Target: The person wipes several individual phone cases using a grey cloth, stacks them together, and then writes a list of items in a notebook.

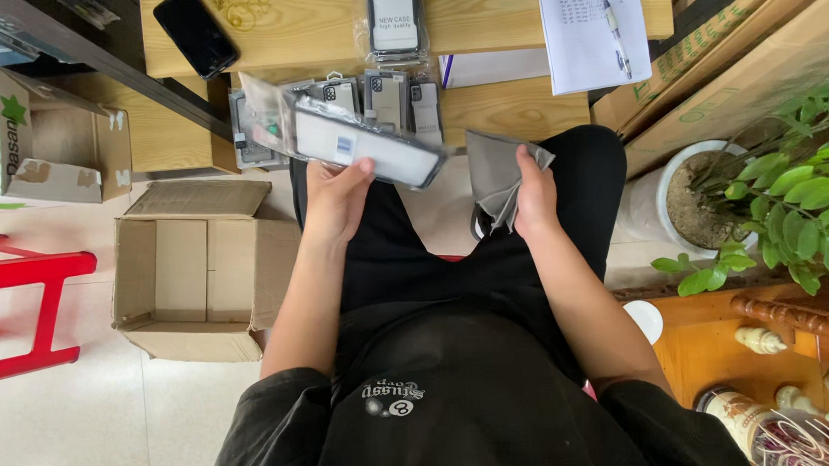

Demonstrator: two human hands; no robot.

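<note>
Head view: left hand (335, 197) holds a packaged phone case (367, 148) lying sideways; right hand (534, 194) grips a grey cloth (495, 177); cardboard box (200, 268) open

An open cardboard box (200, 268) stands on the floor to the left of the hands, with a red stool (26, 302) farther left. Beyond the hands, a black phone (195, 32) and a pen (616, 35) on a paper sheet (584, 43) lie on the wooden table (306, 30). A potted plant (781, 202) stands to the right.
</note>
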